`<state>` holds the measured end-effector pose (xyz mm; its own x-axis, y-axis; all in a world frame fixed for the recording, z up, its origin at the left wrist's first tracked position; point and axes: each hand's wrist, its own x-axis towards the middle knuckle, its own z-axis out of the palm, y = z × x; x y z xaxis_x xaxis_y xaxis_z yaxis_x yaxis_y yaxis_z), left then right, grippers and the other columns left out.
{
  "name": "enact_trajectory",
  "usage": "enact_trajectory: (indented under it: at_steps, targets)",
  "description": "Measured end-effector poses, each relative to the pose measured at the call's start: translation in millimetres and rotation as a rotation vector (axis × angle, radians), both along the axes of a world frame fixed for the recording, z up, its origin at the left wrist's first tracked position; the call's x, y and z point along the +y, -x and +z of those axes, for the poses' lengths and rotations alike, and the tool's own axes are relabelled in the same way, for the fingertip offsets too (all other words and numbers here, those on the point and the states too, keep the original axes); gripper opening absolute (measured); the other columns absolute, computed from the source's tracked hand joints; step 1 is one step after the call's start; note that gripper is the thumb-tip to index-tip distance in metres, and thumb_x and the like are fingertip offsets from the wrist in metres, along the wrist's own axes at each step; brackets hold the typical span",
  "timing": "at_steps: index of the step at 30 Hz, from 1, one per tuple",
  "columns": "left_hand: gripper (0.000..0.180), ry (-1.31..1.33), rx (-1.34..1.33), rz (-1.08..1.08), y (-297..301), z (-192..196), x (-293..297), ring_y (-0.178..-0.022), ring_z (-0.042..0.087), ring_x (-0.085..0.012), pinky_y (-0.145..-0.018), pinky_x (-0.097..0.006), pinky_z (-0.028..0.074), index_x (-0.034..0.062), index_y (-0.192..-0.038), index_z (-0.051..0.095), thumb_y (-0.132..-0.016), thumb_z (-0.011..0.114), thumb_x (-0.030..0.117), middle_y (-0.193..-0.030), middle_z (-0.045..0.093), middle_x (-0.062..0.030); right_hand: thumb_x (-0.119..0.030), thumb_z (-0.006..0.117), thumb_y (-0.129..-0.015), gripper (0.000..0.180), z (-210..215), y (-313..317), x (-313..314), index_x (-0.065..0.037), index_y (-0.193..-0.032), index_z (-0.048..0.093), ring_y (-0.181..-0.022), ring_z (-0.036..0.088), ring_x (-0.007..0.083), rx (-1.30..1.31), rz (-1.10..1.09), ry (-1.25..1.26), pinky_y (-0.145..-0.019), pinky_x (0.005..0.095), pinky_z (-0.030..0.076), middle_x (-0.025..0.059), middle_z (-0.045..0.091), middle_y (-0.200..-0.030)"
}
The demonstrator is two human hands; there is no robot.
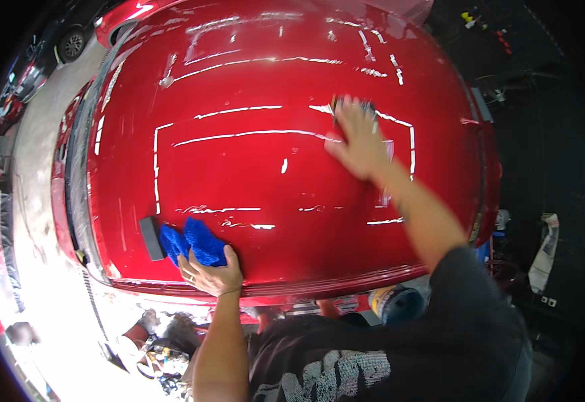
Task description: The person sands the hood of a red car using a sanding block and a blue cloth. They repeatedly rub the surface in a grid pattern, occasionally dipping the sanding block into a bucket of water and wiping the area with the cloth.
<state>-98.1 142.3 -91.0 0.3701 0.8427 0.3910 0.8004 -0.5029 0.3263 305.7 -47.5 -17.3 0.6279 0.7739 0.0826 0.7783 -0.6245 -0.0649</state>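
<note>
A glossy red car panel (252,174) spreads out in front of me, with bright strip-light reflections across it. Near its lower left edge, my left hand (213,273) grips a bunched blue plush cloth (204,242) that rests on the paint. Beside the cloth lies a dark grey rectangular block (152,238). My right hand (359,142) reaches far across to the upper right and presses on a small dark pad (360,104) against the panel. Most of that pad is hidden under my fingers, which are slightly blurred.
Below the panel's near edge stands an open bucket (399,305). Cluttered items (162,365) lie on the floor at the lower left. A dark car (51,43) and another red car (121,20) are at the upper left. A pale strip-like object (544,254) lies on the right.
</note>
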Motion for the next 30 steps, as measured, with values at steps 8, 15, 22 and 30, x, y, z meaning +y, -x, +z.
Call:
enact_trajectory:
  at_steps: [8,15,22,30]
  targets:
    - [0.087,0.002,-0.037,-0.049,-13,3,0,-0.137,0.048,-0.0526,-0.114,-0.068,0.037,0.0003,-0.139,0.057,-0.073,0.087,0.049,-0.149,0.050,-0.0327,-0.077,0.034,-0.106,0.098,-17,-158,73,-0.002,-0.168,0.035,-0.166,0.019,0.0401,-0.045,-0.264,-0.014,-0.133,0.0564,0.021,0.0238,0.025,-0.178]
    - [0.087,0.034,0.027,0.031,-20,14,0,-0.141,0.046,-0.0495,-0.116,-0.066,0.037,-0.0013,-0.139,0.057,-0.079,0.086,0.055,-0.151,0.050,-0.0294,-0.067,0.053,-0.102,0.101,21,244,-75,0.008,-0.166,0.030,-0.166,0.015,0.0478,0.284,0.019,0.152,-0.132,0.0630,0.012,0.0325,0.021,-0.175]
    - [0.088,0.058,0.033,0.018,-16,10,-5,-0.141,0.045,-0.0513,-0.116,-0.067,0.038,-0.0008,-0.142,0.056,-0.078,0.086,0.051,-0.151,0.050,-0.0303,-0.066,0.054,-0.104,0.094,14,180,-66,-0.002,-0.170,0.031,-0.167,0.019,0.0411,0.212,0.089,0.143,-0.134,0.0578,0.013,0.0244,0.023,-0.178]
    - [0.083,-0.080,-0.053,-0.083,-8,0,2,-0.133,0.050,-0.0537,-0.112,-0.069,0.038,-0.0009,-0.136,0.059,-0.078,0.082,0.053,-0.142,0.053,-0.0331,-0.074,0.037,-0.107,0.094,9,-189,112,-0.005,-0.171,0.031,-0.167,0.020,0.0380,0.023,-0.133,0.059,-0.135,0.0516,0.016,0.0206,0.021,-0.180]
